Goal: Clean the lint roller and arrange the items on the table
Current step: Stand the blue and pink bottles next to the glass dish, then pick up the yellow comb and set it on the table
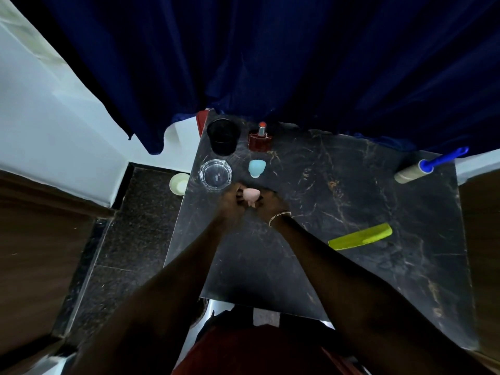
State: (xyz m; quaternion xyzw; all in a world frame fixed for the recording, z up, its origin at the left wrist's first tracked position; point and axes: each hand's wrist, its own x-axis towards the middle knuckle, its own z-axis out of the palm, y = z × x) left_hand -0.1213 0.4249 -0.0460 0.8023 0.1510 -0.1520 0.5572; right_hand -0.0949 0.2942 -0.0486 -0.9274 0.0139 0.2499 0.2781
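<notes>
On the dark marble table [338,185], seen from above, left to right:

Far left: a black cup [223,136], a glass ashtray [215,174], a red bottle [260,139] and a pale blue sponge [257,168] stand close together, seemingly grouped as already arranged.
Left hand [230,203]: fingers curled against a pink sponge [251,194].
Right hand [272,203]: also closed on the pink sponge, so both hands share it, probably steadying it upright just near the blue one.
Right of centre: a yellow-green comb [361,236] lies flat, alone.
Far right: the lint roller [426,166] rests at the table's edge, well apart from both hands, untouched.
</notes>
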